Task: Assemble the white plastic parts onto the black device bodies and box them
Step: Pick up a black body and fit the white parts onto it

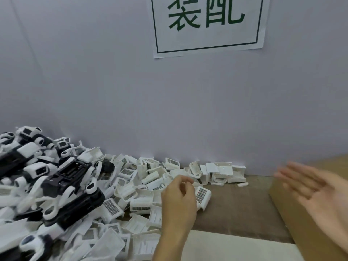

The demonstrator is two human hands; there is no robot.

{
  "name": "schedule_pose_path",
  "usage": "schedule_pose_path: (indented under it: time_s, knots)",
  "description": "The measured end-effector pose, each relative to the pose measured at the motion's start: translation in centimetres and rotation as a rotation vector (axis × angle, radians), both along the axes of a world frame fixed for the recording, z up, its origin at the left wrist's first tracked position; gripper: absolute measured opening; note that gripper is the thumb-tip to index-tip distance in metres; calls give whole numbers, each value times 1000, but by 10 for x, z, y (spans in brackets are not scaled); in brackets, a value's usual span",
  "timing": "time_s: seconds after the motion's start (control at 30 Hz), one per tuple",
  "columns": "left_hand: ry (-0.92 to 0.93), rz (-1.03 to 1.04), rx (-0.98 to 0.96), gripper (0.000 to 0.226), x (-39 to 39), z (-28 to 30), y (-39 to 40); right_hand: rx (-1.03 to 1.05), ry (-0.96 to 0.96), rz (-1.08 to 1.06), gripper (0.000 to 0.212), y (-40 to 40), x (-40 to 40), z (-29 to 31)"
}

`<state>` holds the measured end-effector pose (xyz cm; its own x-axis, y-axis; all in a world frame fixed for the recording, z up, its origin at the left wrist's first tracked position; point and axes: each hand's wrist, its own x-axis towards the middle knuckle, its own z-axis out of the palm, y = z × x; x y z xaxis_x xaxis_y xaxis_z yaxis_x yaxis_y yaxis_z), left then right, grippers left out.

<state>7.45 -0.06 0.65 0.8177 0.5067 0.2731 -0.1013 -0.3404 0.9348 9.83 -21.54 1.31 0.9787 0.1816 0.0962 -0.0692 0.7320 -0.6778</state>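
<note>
A heap of black device bodies [75,178] with white fittings fills the left of the table. Loose white plastic parts [150,178] with grilled faces spread from it along the wall. My left hand [178,200] hovers over the right edge of the white pile, fingers curled, beside one white part [202,196]; whether it holds anything is hidden. My right hand [316,191] is blurred, fingers straight and spread, above the cardboard box [293,213] at the right. It holds nothing.
A grey wall [169,110] stands close behind the table, with a white paper sign [207,25] in green print. Brown tabletop [235,208] shows between the pile and the box. A white sheet [235,247] lies at the near edge.
</note>
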Motion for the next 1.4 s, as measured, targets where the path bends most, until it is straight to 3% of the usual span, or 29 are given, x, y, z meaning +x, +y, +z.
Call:
schedule_pose_path:
  time_s: [0.03,0.1,0.2,0.27,0.37,0.43,0.5,0.6,0.7,0.8,0.87,0.97,1.17,1.3,1.4]
  knots:
    - [18,1,110,22,0,10,6,-262,-46,-5,33,-6,8,15]
    - [118,23,403,15,-1,35,26,-589,76,-37,30,29,-4,-13]
    - [321,187,859,27,0,76,69,-883,12,102,25,64,-14,-36]
    - [578,382,1046,38,6,96,103,-962,-69,105,24,69,-12,-42]
    - [989,540,920,59,11,117,157,-947,-66,66,26,64,-10,-41]
    - [1129,466,839,64,10,119,186,-939,-42,36,25,61,-7,-42]
    - [1222,400,882,64,7,113,198,-955,-49,41,26,62,-7,-44]
    - [1129,449,981,50,6,102,202,-963,-47,27,25,64,-6,-43]
    - [832,542,1063,30,4,107,175,-975,-54,26,26,67,-6,-43]
    - [438,495,1099,46,5,119,123,-977,-86,16,23,71,-9,-41]
    - [233,321,905,52,5,117,79,-931,-125,-12,22,74,-12,-39]
    - [134,74,440,45,7,83,19,-879,-217,-108,33,81,-19,-35]
    - [49,-23,-106,24,7,6,-30,-913,-356,18,38,75,-18,-35]
    - [20,-120,-294,11,5,-7,-26,-923,-377,-23,37,79,-13,-37]
    - [-1,-149,-359,21,7,-9,-23,-911,-253,-176,15,74,-6,-41]
